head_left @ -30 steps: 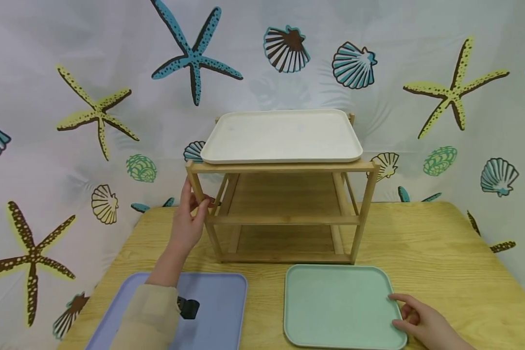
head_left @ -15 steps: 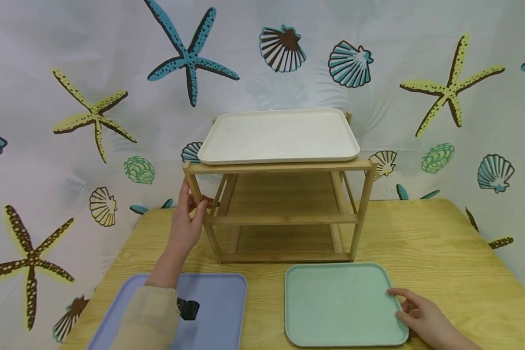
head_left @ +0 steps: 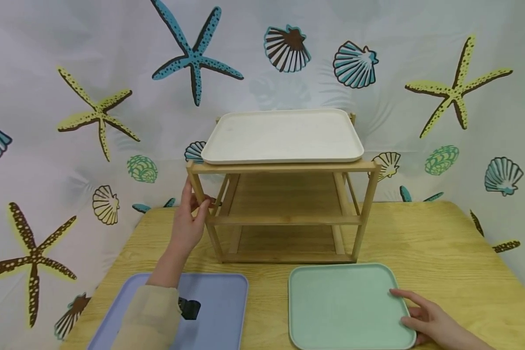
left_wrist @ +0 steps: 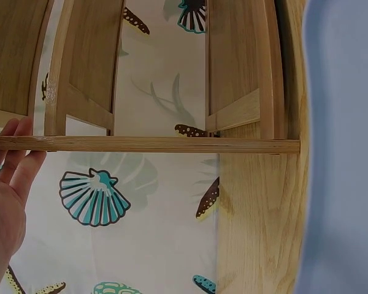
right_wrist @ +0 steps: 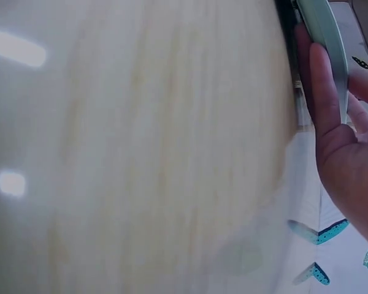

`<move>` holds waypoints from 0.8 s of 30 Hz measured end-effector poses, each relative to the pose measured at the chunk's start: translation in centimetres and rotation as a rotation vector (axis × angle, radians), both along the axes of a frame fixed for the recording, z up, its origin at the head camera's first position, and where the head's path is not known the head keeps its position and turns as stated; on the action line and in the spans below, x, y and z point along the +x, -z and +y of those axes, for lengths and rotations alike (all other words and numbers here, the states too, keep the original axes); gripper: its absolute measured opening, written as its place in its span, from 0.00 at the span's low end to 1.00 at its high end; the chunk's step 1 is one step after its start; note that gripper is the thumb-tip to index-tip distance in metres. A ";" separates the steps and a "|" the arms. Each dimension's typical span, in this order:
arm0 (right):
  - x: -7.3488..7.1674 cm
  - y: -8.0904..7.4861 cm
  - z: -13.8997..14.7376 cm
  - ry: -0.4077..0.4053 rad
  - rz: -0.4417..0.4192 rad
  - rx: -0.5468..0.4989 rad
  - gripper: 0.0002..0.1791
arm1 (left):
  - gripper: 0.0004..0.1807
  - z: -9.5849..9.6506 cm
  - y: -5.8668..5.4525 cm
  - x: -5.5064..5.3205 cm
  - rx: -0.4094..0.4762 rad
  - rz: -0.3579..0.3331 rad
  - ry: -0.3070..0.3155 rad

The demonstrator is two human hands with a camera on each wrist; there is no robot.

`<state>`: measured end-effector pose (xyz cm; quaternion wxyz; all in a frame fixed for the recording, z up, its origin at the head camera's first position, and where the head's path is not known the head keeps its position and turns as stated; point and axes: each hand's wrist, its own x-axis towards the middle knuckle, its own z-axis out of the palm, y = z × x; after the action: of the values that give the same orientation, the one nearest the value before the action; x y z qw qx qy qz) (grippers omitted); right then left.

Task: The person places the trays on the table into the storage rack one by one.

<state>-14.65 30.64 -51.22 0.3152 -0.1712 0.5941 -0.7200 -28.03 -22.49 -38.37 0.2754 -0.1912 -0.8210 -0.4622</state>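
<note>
A three-tier wooden rack (head_left: 284, 220) stands on the table; a white tray (head_left: 282, 136) lies across its top. My left hand (head_left: 187, 228) grips the rack's front left post, fingers behind it and thumb in front. The left wrist view shows fingertips (left_wrist: 24, 168) curled around that post (left_wrist: 159, 144). At the front right is a light green tray (head_left: 347, 306). My right hand (head_left: 435, 321) pinches its right edge between thumb and fingers, and the right wrist view shows digits on both faces of the tray rim (right_wrist: 331, 49).
A periwinkle-blue tray (head_left: 218, 301) lies at the front left, partly under my left forearm and sleeve (head_left: 150, 316). Wood-grain table surface (head_left: 424, 248) extends right of the rack. A white curtain (head_left: 385, 29) with starfish and shell prints surrounds the back and sides.
The green tray and my right hand have shifted slightly to the right, and the tray sits a little more askew. My left hand keeps its grip on the rack.
</note>
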 end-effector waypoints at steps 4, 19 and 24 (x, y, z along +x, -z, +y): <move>0.4 -0.3 0.2 -0.020 -0.036 -0.082 0.30 | 0.39 0.1 0.0 -0.1 0.001 0.014 0.006; 1.8 -3.7 -0.9 0.034 -0.008 -0.071 0.31 | 0.37 1.2 -2.3 1.9 -0.018 0.022 -0.003; 1.7 -5.1 -1.8 0.051 0.009 -0.023 0.29 | 0.37 1.2 -2.0 1.8 -0.028 0.009 -0.017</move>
<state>-12.95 28.85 -46.14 0.2919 -0.1628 0.5912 -0.7340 -26.19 -21.32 -36.35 0.2802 -0.1898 -0.8278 -0.4474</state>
